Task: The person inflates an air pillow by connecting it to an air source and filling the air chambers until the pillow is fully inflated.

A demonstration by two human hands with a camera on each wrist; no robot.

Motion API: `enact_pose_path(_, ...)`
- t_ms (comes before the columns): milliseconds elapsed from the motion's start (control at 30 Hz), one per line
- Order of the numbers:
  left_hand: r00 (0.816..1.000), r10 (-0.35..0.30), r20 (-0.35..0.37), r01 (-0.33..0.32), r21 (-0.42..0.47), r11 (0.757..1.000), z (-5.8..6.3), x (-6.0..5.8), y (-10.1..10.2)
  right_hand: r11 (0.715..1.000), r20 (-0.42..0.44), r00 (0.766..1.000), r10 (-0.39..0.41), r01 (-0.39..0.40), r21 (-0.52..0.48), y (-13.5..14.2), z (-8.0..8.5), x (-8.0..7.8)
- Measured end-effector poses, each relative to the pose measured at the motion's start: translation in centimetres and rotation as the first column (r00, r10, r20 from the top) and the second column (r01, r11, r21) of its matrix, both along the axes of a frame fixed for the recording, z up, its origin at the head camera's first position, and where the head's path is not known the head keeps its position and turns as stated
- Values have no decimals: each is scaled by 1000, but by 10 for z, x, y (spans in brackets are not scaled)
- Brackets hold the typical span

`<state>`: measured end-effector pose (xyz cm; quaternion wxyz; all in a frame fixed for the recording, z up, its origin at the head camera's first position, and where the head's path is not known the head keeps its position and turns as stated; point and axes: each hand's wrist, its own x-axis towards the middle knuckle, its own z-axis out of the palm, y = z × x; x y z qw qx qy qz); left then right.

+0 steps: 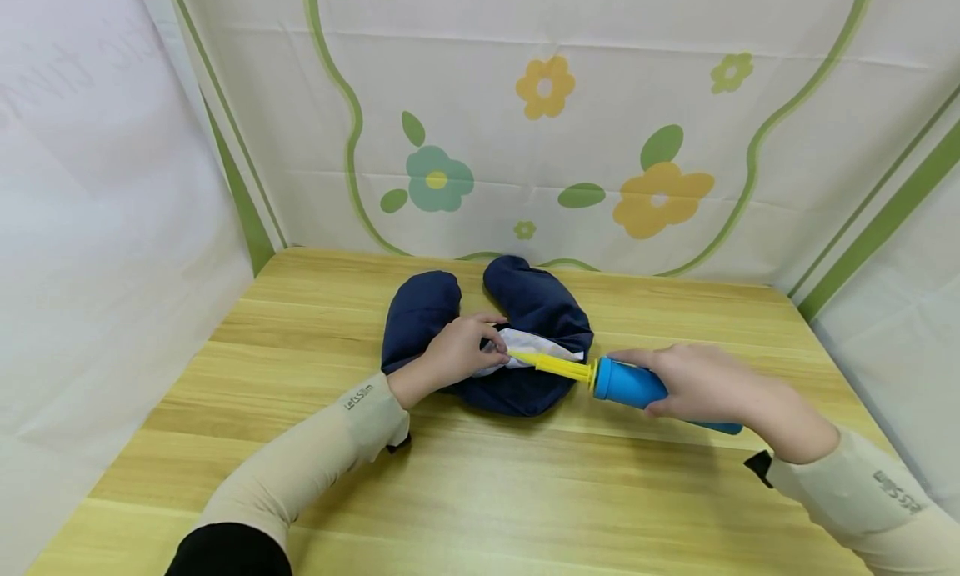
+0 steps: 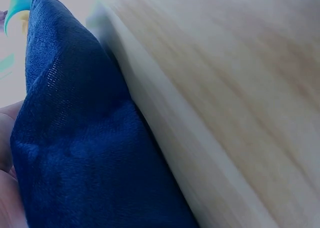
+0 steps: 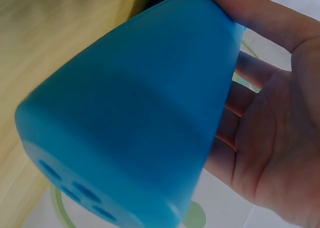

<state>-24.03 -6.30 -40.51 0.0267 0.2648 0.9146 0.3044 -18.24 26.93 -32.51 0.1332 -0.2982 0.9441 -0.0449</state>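
Note:
A navy U-shaped neck pillow lies on the table, its cover parted over a white inner lining. My left hand reaches over the pillow and pinches at the lining, right by the yellow nozzle tip; what exactly sits between the fingertips is too small to tell. From the right, my right hand grips the blue barrel of a hand pump, thumb on one side and fingers on the other. The pump's yellow nozzle points left to the lining. In the right wrist view the blue pump body shows several holes in its end.
The wooden table spreads around the pillow on all sides. Behind it hangs a white cloth backdrop with printed flowers, and white cloth panels stand at the left and right.

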Motion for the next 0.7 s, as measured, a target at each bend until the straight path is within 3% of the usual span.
enact_pose_path(333, 1000, -10, -15, 9, -62, 998, 0, 2, 2, 1000, -17, 1000, 2, -2, 29, -4, -4, -1)
enact_pose_path(700, 999, -12, 30, 17, -155, 988, -2, -2, 7, 999, -3, 1000, 3, -3, 38, -2, -6, -2)
